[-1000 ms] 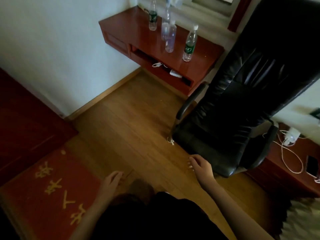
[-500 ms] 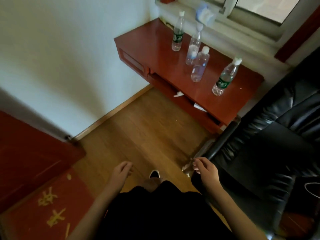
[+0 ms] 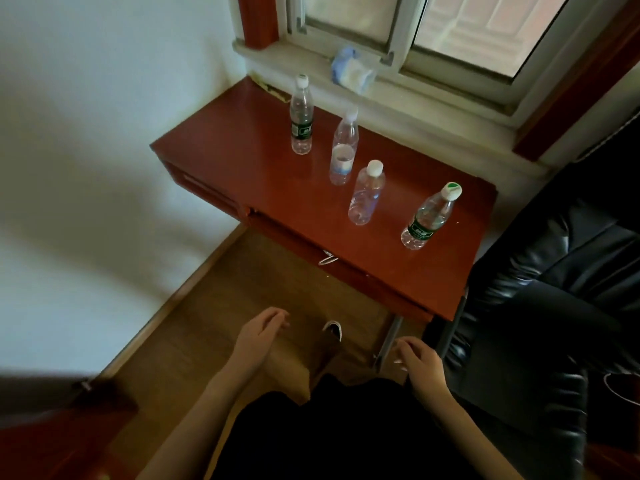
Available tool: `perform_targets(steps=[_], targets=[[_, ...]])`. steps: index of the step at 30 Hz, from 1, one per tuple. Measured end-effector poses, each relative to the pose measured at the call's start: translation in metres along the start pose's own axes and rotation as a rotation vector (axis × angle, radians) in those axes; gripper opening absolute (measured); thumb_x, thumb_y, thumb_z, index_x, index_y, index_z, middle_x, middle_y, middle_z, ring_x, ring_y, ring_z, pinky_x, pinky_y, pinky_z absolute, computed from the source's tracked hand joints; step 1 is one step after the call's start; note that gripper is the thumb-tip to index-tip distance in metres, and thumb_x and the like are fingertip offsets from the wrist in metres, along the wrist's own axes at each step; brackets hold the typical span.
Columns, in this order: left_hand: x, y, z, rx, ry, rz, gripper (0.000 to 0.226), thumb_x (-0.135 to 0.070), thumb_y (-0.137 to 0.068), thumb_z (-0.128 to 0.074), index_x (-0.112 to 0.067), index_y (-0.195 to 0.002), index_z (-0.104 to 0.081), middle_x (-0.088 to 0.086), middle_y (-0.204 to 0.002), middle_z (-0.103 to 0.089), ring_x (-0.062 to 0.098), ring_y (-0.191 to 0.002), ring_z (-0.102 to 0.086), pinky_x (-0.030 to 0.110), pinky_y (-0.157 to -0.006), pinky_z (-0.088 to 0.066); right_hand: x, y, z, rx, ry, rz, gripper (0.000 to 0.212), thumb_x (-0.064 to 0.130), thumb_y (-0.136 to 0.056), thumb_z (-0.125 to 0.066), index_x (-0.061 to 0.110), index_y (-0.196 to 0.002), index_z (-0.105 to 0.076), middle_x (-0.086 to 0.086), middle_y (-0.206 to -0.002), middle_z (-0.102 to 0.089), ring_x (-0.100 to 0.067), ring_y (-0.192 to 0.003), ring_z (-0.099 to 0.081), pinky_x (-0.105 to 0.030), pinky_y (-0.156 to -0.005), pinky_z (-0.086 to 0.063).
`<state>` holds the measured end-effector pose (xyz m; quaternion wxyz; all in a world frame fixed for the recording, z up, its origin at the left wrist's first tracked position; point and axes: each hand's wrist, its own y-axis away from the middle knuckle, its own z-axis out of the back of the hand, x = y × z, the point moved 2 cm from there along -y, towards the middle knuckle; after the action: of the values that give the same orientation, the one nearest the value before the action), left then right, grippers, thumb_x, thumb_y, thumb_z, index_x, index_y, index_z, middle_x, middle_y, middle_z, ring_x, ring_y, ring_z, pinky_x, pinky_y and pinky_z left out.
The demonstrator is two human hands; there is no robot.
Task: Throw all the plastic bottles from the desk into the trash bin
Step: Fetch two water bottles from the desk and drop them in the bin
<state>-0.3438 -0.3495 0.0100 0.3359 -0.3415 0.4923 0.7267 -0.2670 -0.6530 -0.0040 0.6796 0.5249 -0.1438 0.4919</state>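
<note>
Several clear plastic bottles stand upright in a row on the red-brown desk [image 3: 249, 161] under the window. A green-labelled bottle [image 3: 301, 116] is farthest, then a blue-labelled bottle [image 3: 343, 148], a plain clear bottle [image 3: 365, 194], and a green-capped bottle [image 3: 430, 216] near the desk's right end. My left hand [image 3: 261, 336] hangs low over the floor, fingers loosely apart, holding nothing. My right hand [image 3: 420, 363] is loosely curled and empty beside the chair's armrest. Both hands are well short of the desk. No trash bin is in view.
A black leather office chair [image 3: 554, 306] stands close on the right, against the desk's end. A blue and white packet [image 3: 351, 71] lies on the window sill. White wall [image 3: 86, 168] on the left, wooden floor [image 3: 242, 289] in front of the desk, a shoe tip [image 3: 333, 329] below.
I have walked closer to the desk, so the bottles loom larger and nearer. The view has lifted to show the window. Both hands stay low and empty.
</note>
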Motion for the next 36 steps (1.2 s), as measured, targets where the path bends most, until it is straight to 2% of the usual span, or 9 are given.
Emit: perform_targets(steps=[7, 12, 16, 20, 22, 25, 28, 32, 36], targets=[[-0.044, -0.084, 0.003, 0.04, -0.049, 0.02, 0.022, -0.019, -0.1, -0.047, -0.027, -0.096, -0.066, 0.001, -0.094, -0.07, 0.019, -0.092, -0.066, 0.039, -0.088, -0.053, 0.078, -0.083, 0.009, -0.117, -0.095, 0.033, 0.013, 0.024, -0.095, -0.057, 0.019, -0.095, -0.069, -0.002, -0.089, -0.073, -0.027, -0.082, -0.07, -0.045, -0.079, -0.056], [-0.104, -0.156, 0.005, 0.049, -0.112, -0.083, 0.015, -0.03, -0.096, -0.052, -0.027, -0.106, -0.064, -0.004, -0.1, -0.069, 0.012, -0.096, -0.064, 0.04, -0.091, -0.052, 0.124, -0.125, 0.038, -0.316, -0.174, 0.136, 0.021, 0.024, -0.091, -0.063, 0.019, -0.112, -0.059, 0.004, -0.099, -0.067, -0.015, -0.095, -0.065, -0.021, -0.072, -0.048], [-0.152, -0.201, -0.005, 0.123, -0.233, -0.114, 0.05, -0.036, -0.092, -0.058, -0.022, -0.138, -0.044, -0.008, -0.122, -0.056, 0.009, -0.106, -0.056, 0.026, -0.087, -0.048, 0.132, -0.143, 0.05, -0.443, -0.188, 0.118, 0.053, 0.032, -0.08, -0.076, 0.026, -0.124, -0.048, 0.007, -0.12, -0.06, -0.01, -0.108, -0.059, -0.03, -0.093, -0.048], [-0.176, -0.243, -0.021, 0.28, -0.321, -0.203, 0.086, -0.041, -0.079, -0.073, -0.025, -0.15, -0.026, -0.007, -0.146, -0.041, 0.013, -0.129, -0.045, 0.037, -0.107, -0.041, 0.134, -0.161, 0.048, -0.47, -0.168, 0.038, 0.085, 0.043, -0.066, -0.084, 0.036, -0.135, -0.036, 0.008, -0.134, -0.053, -0.013, -0.12, -0.054, -0.039, -0.099, -0.047], [-0.183, -0.263, -0.03, 0.341, -0.346, -0.239, 0.097, -0.039, -0.073, -0.079, -0.026, -0.151, -0.022, -0.006, -0.154, -0.032, 0.013, -0.137, -0.037, 0.04, -0.113, -0.035, 0.136, -0.168, 0.044, -0.464, -0.188, -0.003, 0.089, 0.045, -0.063, -0.086, 0.039, -0.135, -0.035, 0.009, -0.131, -0.055, -0.013, -0.115, -0.056, -0.04, -0.096, -0.049], [-0.186, -0.291, -0.043, 0.416, -0.398, -0.249, 0.108, -0.038, -0.068, -0.084, -0.027, -0.152, -0.018, -0.005, -0.158, -0.024, 0.013, -0.142, -0.029, 0.04, -0.116, -0.029, 0.141, -0.179, 0.035, -0.465, -0.216, -0.034, 0.075, 0.034, -0.066, -0.087, 0.033, -0.127, -0.044, 0.009, -0.118, -0.06, -0.012, -0.105, -0.06, -0.038, -0.094, -0.049], [-0.188, -0.309, -0.055, 0.479, -0.39, -0.288, 0.1, -0.032, -0.066, -0.087, -0.035, -0.147, -0.028, -0.008, -0.151, -0.033, 0.007, -0.136, -0.034, 0.031, -0.112, -0.03, 0.148, -0.188, 0.029, -0.502, -0.31, -0.055, 0.069, 0.024, -0.071, -0.085, 0.027, -0.128, -0.046, 0.006, -0.113, -0.061, 0.0, -0.096, -0.058, -0.029, -0.089, -0.049], [-0.192, -0.32, -0.064, 0.521, -0.379, -0.371, 0.076, -0.026, -0.068, -0.086, -0.044, -0.127, -0.041, -0.015, -0.131, -0.051, 0.002, -0.12, -0.047, 0.015, -0.096, -0.035, 0.152, -0.194, 0.024, -0.56, -0.392, -0.043, 0.066, 0.025, -0.071, -0.084, 0.025, -0.127, -0.049, 0.007, -0.111, -0.064, 0.0, -0.097, -0.061, -0.021, -0.083, -0.049], [-0.202, -0.319, -0.059, 0.586, -0.381, -0.395, 0.071, -0.033, -0.067, -0.085, -0.038, -0.129, -0.05, -0.016, -0.124, -0.062, -0.002, -0.113, -0.055, 0.023, -0.096, -0.042, 0.159, -0.179, 0.023, -0.633, -0.436, -0.053, 0.062, 0.03, -0.072, -0.083, 0.023, -0.125, -0.054, 0.011, -0.108, -0.067, -0.001, -0.097, -0.064, -0.014, -0.076, -0.049]])
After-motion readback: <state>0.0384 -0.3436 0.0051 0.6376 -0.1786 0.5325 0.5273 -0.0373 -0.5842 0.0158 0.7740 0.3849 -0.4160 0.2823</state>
